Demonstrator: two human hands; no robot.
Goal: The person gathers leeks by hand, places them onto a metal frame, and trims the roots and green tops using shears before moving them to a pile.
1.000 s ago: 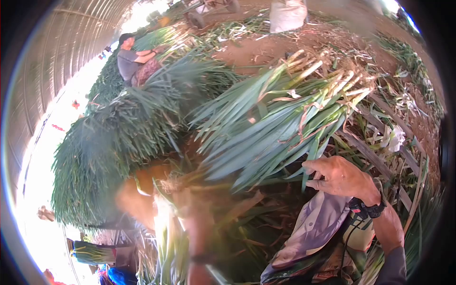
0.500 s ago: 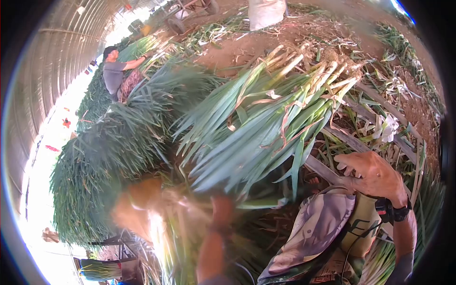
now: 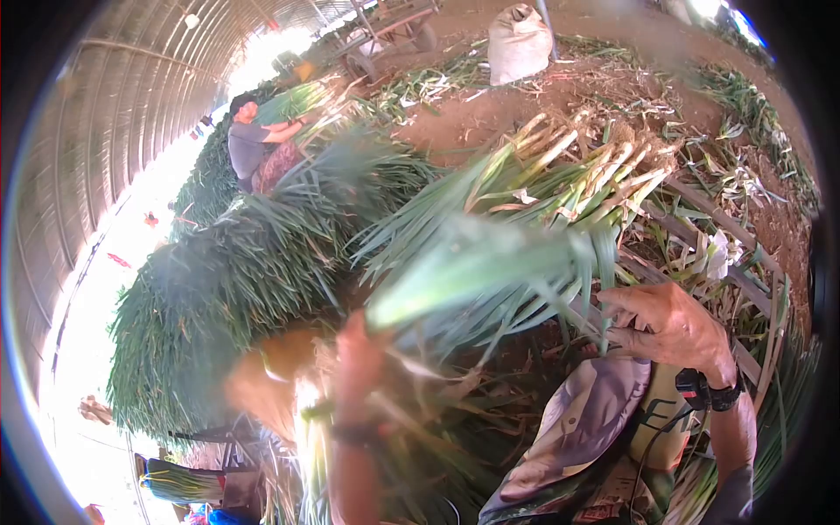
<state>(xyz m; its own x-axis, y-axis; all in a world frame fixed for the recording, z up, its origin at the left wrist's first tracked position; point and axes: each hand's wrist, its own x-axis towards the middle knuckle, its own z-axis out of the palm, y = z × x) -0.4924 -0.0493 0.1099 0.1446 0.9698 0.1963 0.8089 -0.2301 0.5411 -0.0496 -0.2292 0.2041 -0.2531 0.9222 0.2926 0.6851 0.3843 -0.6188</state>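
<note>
My left hand [image 3: 357, 346], smeared by motion, grips a green onion [image 3: 464, 271] near its pale end. Its blurred leaves stretch right, across a large heap of untrimmed green onions [image 3: 551, 188] with roots and dry skins. My right hand [image 3: 674, 325] is beside the leaf tips, thumb and fingers curved and apart, with nothing clearly held. Under it are my patterned clothes [image 3: 591, 416]. Left of my left hand is a blurred orange-tan shape [image 3: 276, 372] that I cannot make out. Pale stalks [image 3: 313, 437] stand below it.
A long stack of green onions [image 3: 227, 280] lies on the left. Behind it a co-worker [image 3: 254, 149] reaches into another bundle [image 3: 306, 101]. A white sack [image 3: 520, 48] and a wheeled cart [image 3: 385, 39] stand at the back. Trimmings litter the soil; wooden bars [image 3: 713, 232] run at right.
My left hand has moved up and left, and the green onion's leaves now sweep over the heap. My right hand's fingers have spread slightly toward the leaf tips. The view has shifted.
</note>
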